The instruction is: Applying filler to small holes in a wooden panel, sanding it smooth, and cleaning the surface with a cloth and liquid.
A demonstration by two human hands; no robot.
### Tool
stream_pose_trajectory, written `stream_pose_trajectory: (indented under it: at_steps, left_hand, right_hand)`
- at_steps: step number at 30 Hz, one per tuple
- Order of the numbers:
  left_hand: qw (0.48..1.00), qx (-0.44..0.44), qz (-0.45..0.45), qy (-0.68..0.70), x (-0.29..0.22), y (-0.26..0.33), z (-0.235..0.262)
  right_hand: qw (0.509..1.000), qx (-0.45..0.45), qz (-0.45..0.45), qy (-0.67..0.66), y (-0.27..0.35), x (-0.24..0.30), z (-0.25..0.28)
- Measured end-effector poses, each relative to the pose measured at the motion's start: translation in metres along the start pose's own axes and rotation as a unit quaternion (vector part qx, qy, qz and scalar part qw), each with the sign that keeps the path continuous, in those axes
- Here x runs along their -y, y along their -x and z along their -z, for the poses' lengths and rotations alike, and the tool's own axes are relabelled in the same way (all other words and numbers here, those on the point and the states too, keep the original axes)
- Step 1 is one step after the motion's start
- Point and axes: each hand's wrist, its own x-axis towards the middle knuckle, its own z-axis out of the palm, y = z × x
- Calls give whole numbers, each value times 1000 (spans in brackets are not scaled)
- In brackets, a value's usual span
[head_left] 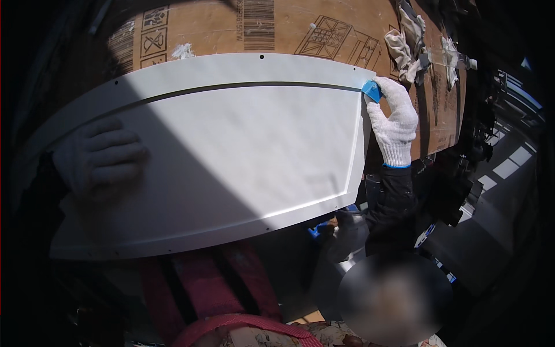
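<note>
A large white panel (pixel 254 144) with a raised rim and small holes along its edges lies across cardboard. My left hand (pixel 107 156), in a white glove and in shadow, rests on the panel's left part with its fingers stretched out. At the panel's upper right corner, my right hand (pixel 395 118), also in a white knit glove, pinches a small blue scraper-like piece (pixel 372 91) between thumb and fingers. That blue piece touches the panel's rim by the corner. What lies under my left palm is hidden.
Printed brown cardboard (pixel 324 29) spreads beneath and beyond the panel. Crumpled whitish gloves or rags (pixel 406 46) lie at the far right, beside a clear plastic bottle (pixel 457 60). A red-pink fabric item (pixel 214 283) is below the panel's near edge. Dark equipment stands at the right.
</note>
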Motion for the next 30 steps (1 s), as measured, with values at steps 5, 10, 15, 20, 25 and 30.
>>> stream_pose_trajectory:
  at_steps: [5, 10, 15, 20, 25, 30]
  left_hand:
    - [999, -21, -13, -45, 0, -3, -4]
    - [999, -41, -12, -32, -1, -5, -5]
    - [998, -40, -20, -33, -1, -7, -4]
    - [999, -47, 6, -15, -3, -9, -8]
    - [999, -39, -5, -23, -1, -8, -3]
    - [997, -17, -39, -63, 1, -15, 4]
  right_hand:
    - [1000, -17, -17, -8, 0, -3, 0]
    - [999, 8, 3, 42, 0, -2, 2]
    - [999, 18, 14, 27, 0, 0, 4]
    - [1000, 5, -5, 8, 1, -1, 2]
    - [998, 26, 34, 45, 2, -5, 2]
    - [957, -132, -213, -148, 21, -10, 9]
